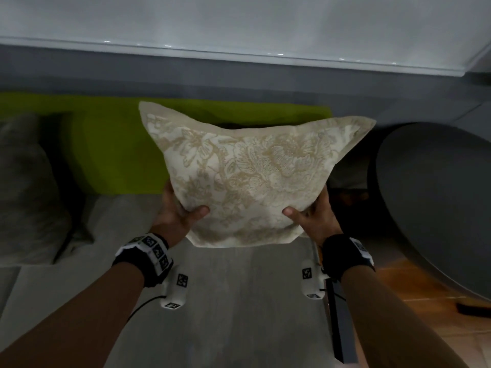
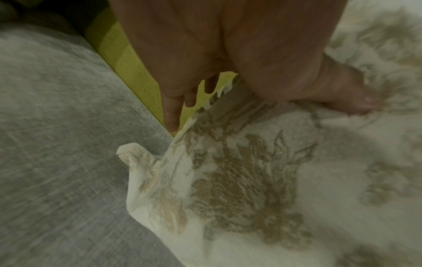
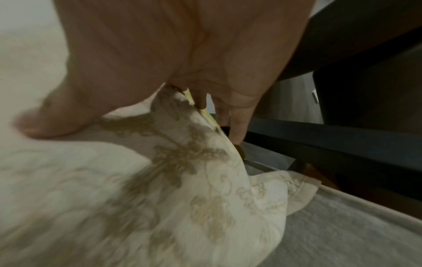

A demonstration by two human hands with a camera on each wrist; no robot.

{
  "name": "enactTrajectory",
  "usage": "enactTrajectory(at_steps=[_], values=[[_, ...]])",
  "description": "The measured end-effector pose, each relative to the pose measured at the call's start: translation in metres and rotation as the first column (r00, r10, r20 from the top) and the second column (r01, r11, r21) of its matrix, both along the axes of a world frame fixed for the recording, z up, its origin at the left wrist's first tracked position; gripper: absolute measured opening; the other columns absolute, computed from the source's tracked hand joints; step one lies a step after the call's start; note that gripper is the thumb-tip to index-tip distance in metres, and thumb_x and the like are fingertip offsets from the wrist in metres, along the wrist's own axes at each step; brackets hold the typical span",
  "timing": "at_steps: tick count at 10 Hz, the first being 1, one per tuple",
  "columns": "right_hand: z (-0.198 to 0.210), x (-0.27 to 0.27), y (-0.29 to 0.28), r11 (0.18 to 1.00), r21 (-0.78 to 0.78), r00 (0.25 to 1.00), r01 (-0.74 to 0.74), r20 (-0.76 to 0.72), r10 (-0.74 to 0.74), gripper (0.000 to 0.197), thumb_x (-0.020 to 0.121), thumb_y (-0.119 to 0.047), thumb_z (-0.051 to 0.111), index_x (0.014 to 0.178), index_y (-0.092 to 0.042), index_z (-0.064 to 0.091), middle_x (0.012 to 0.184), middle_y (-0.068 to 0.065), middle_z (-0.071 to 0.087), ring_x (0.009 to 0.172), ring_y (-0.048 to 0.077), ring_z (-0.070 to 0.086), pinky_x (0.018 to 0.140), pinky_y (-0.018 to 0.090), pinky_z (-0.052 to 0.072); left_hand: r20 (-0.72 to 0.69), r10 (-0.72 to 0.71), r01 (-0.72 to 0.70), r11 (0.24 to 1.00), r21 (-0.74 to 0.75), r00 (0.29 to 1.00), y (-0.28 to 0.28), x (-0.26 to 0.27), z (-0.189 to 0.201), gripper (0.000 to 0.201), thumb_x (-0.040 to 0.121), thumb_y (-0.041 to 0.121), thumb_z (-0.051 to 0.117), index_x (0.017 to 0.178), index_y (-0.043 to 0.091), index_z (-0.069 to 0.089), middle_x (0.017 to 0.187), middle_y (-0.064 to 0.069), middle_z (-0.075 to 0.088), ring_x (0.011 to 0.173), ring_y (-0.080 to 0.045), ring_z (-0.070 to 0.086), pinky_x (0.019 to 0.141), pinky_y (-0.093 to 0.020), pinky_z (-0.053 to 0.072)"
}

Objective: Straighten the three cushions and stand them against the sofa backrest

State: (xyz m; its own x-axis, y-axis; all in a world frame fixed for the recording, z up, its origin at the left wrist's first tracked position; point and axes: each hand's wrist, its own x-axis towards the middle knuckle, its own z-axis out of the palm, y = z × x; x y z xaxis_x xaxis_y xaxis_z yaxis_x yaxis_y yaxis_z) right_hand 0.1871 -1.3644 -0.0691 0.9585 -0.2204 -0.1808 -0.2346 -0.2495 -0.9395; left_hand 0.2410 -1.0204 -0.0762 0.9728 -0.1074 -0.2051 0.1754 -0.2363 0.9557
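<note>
A cream cushion (image 1: 247,176) with a beige floral pattern hangs in the air above the grey sofa seat (image 1: 233,301), in front of the lime-green backrest (image 1: 111,144). My left hand (image 1: 180,211) grips its lower left edge, thumb on the front face. My right hand (image 1: 310,213) grips the lower right edge the same way. The left wrist view shows the thumb pressed into the cream cushion (image 2: 251,180), fingers behind it. In the right wrist view the cream cushion (image 3: 171,189) bunches under the thumb. A grey cushion (image 1: 24,187) stands at the far left against the backrest.
A dark round table (image 1: 435,203) sits right of the sofa over a wooden floor (image 1: 414,312). A dark sofa frame rail (image 1: 340,317) runs along the seat's right edge. A grey wall and a white ledge (image 1: 239,57) rise behind the backrest.
</note>
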Motion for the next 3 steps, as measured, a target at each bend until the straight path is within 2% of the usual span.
enactTrajectory(at_steps=[1, 2, 3], values=[[0.011, -0.022, 0.013, 0.995, -0.063, 0.996, 0.083, -0.022, -0.084, 0.112, 0.066, -0.06, 0.09, 0.153, -0.054, 0.02, 0.157, -0.014, 0.041, 0.141, 0.013, 0.045, 0.11, 0.051, 0.047, -0.071, 0.054, -0.054, 0.999, -0.001, 0.996, 0.006, -0.015, 0.015, 0.122, 0.061, 0.054, 0.088, 0.154, 0.038, 0.011, 0.154, 0.009, 0.035, 0.135, -0.017, 0.043, 0.105, -0.043, 0.046], [0.014, -0.036, 0.025, 0.994, -0.078, 0.995, 0.071, -0.068, -0.076, 0.109, 0.071, -0.064, 0.084, 0.156, -0.052, 0.015, 0.162, -0.011, 0.035, 0.141, 0.019, 0.045, 0.111, 0.051, 0.045, -0.099, 0.027, -0.031, 0.999, -0.044, 0.995, 0.009, -0.024, 0.034, 0.113, 0.059, 0.061, 0.086, 0.151, 0.04, 0.024, 0.149, 0.011, 0.042, 0.126, -0.016, 0.052, 0.101, -0.045, 0.051], [0.019, -0.055, 0.028, 0.995, -0.056, 0.981, 0.085, -0.172, -0.093, 0.12, 0.064, -0.07, 0.084, 0.158, -0.046, 0.014, 0.161, -0.016, 0.032, 0.144, 0.02, 0.041, 0.114, 0.048, 0.042, -0.177, 0.095, -0.096, 0.995, 0.007, 0.98, 0.023, -0.039, 0.048, 0.136, 0.044, 0.084, 0.074, 0.155, 0.033, 0.015, 0.144, 0.012, 0.033, 0.122, -0.018, 0.051, 0.1, -0.046, 0.049]])
